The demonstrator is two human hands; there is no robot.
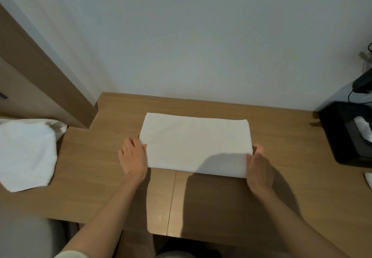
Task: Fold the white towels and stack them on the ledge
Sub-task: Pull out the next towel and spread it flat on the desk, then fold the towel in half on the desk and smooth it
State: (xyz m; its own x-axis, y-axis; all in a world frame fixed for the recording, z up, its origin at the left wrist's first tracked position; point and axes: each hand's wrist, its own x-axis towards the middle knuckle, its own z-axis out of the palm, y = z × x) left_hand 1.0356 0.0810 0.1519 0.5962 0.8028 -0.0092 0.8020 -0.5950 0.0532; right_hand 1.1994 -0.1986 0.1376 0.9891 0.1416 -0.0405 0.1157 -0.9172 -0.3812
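Note:
A white towel (pixel 194 143), folded into a long rectangle, lies flat on the wooden desk (pixel 96 179) near the wall. My left hand (pixel 133 157) rests against the towel's left short edge with fingers fairly straight. My right hand (pixel 258 166) presses against the right short edge, palm turned inward and fingers straight. Neither hand curls round the cloth. A second white towel (pixel 27 153), loosely folded, sits at the far left on the desk's lower left part.
A black tissue box (pixel 342 134) with a white tissue stands at the right edge. Behind it are a dark device and cables (pixel 362 84). A wooden panel (pixel 40 76) rises at the left. The pale wall (pixel 191 36) closes the back.

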